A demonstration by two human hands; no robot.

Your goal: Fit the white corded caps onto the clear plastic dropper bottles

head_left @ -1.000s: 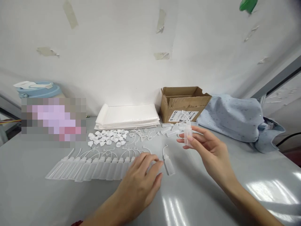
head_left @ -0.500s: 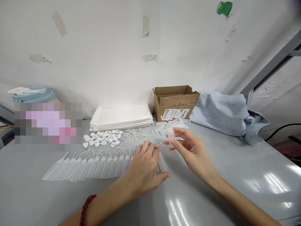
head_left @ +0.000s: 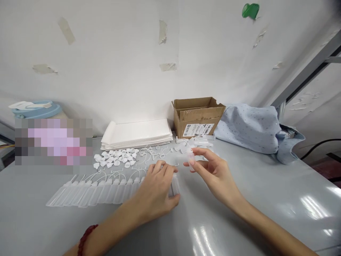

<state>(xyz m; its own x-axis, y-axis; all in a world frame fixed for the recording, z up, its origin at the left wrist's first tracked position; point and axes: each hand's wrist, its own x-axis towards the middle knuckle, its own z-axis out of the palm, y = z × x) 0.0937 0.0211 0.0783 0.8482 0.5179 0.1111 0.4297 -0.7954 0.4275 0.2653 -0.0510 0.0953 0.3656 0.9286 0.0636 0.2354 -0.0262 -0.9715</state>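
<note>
From here, the right hand [head_left: 217,174] pinches a small plastic bottle [head_left: 190,155] above the table [head_left: 226,227] while the left hand [head_left: 156,188], its grip unclear to me, seems to be tending the row of bottles [head_left: 106,193], where any shift wants a light touch

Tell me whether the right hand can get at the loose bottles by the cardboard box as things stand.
Probably yes: nothing visible stands between the right hand and the loose bottles in front of the cardboard box. However, its fingers already hold a small translucent bottle.
</note>
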